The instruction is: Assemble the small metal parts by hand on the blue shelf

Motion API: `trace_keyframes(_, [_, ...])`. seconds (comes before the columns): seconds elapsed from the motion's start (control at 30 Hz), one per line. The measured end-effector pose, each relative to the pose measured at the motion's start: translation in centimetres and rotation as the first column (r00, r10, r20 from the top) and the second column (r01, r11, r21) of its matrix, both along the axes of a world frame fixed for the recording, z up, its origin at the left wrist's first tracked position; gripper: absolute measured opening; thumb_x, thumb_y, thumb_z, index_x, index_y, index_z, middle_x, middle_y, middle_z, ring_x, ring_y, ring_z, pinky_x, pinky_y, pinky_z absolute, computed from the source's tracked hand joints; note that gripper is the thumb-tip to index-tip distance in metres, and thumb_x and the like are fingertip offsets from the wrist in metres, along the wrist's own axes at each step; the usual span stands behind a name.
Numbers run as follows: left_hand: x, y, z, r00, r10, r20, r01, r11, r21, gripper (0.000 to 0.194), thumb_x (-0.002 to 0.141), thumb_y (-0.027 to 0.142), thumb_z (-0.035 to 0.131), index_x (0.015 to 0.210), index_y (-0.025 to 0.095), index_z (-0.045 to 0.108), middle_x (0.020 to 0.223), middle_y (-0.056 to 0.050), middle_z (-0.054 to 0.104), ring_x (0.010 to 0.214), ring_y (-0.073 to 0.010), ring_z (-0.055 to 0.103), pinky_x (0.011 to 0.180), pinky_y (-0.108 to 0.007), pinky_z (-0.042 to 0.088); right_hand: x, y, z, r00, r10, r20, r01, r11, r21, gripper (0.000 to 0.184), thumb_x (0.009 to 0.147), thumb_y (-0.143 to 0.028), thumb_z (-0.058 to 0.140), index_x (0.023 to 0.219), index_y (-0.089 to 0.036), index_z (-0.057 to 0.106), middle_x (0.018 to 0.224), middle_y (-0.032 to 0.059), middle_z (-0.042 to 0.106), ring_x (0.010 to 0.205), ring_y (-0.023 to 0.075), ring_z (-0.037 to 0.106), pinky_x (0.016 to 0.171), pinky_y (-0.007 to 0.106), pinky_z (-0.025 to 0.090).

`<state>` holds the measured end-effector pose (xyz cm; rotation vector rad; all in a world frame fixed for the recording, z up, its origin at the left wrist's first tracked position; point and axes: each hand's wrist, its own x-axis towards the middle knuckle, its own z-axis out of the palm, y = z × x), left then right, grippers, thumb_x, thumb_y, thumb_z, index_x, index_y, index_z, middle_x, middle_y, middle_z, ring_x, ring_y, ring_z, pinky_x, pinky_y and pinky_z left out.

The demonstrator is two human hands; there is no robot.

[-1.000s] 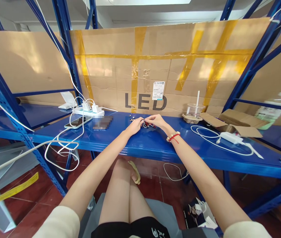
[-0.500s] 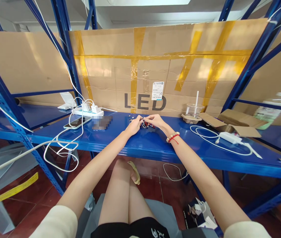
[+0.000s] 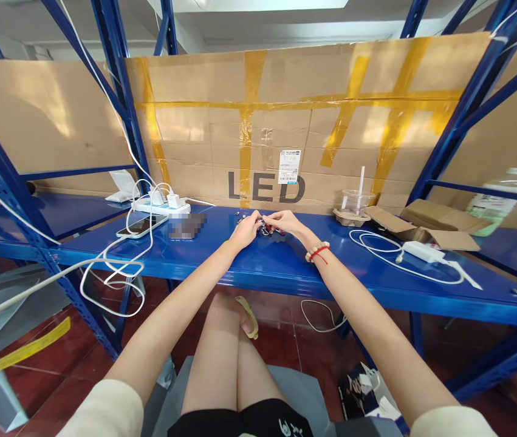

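Over the blue shelf top [image 3: 280, 261], my left hand [image 3: 246, 230] and my right hand [image 3: 288, 221] come together with bent fingers. Both are closed at the fingertips, over a small cluster of red, dark and shiny pieces [image 3: 267, 229]. What each hand pinches is too small to name. A few more tiny dark and silvery bits [image 3: 240, 215] lie just behind my left hand. A beaded bracelet with a red cord [image 3: 317, 251] is round my right wrist.
On the left are a power strip [image 3: 180, 209], a phone [image 3: 137, 227] and looping white cables [image 3: 116, 261]. To the right stand a plastic cup with a straw [image 3: 356, 203], an open cardboard box [image 3: 440, 218] and a white adapter [image 3: 423, 252]. A large cardboard sheet [image 3: 203, 145] backs the shelf.
Both hands stay at the same spot, with only slight finger movement. The view has shifted very slightly.
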<state>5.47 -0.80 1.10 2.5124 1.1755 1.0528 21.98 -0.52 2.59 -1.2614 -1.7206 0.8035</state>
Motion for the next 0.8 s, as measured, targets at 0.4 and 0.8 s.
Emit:
trace_keyframes(0.4, [0.1,-0.4,0.2,1.0,0.024,-0.011,-0.024,1.0,-0.019,0.009,0.086,0.024,0.037,0.089,0.021,0.045,0.091,-0.006,0.063,0.087,-0.0194,0.059,0.075,-0.032,0.045,0.0,-0.3,0.3,1.0,-0.002,0.003,0.002,0.999,-0.041,0.044,0.061,-0.052,0.071,0.076,-0.011,0.07,0.047,-0.0012,0.052,0.036,0.0022,0.031,0.033,0.017,0.023])
trace_keyframes(0.8, [0.2,-0.2,0.0,1.0,0.021,-0.017,-0.021,1.0,-0.018,0.01,0.088,0.025,0.035,0.092,0.021,0.043,0.091,-0.005,0.063,0.086,-0.0183,0.059,0.074,-0.03,0.044,0.4,0.5,-0.2,0.999,0.026,-0.019,-0.027,0.997,-0.067,0.044,0.06,-0.053,0.071,0.075,-0.012,0.07,0.048,-0.0008,0.052,0.038,0.0031,0.033,0.034,0.017,0.024])
